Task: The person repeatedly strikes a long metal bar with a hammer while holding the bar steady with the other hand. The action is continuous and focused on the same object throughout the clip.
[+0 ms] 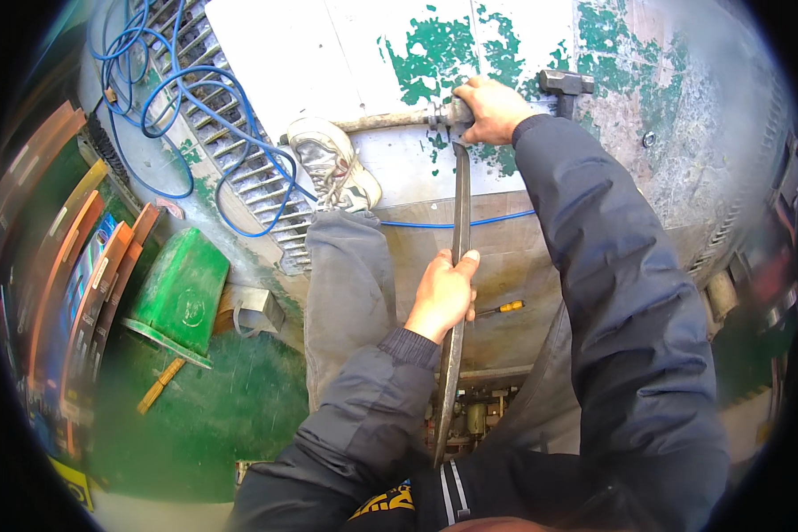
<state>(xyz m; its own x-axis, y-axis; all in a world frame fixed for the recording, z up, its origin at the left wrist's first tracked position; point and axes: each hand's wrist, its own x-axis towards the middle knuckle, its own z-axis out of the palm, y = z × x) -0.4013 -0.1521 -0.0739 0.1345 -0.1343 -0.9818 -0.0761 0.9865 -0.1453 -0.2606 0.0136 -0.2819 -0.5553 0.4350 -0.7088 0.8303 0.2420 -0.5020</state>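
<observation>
My left hand (446, 293) is wrapped around a long flat metal bar (462, 199), thumb up along its side. The bar runs from near my body up to a point just below my right hand (496, 108). That hand is closed over the thick metal end of a long-handled tool, which looks like a sledgehammer (390, 121). Its handle lies sideways across the pale metal surface, reaching left to my shoe (332, 164). A short-handled hammer (566, 83) rests just right of my right hand, with most of its handle hidden by my sleeve.
Blue hose (239, 97) lies in loops over a slotted grating (270, 199) at the left. A yellow-handled screwdriver (512, 307) lies below the metal ledge. Lower left are a green bin (182, 284), a brush (160, 387) and orange shelving (97, 310).
</observation>
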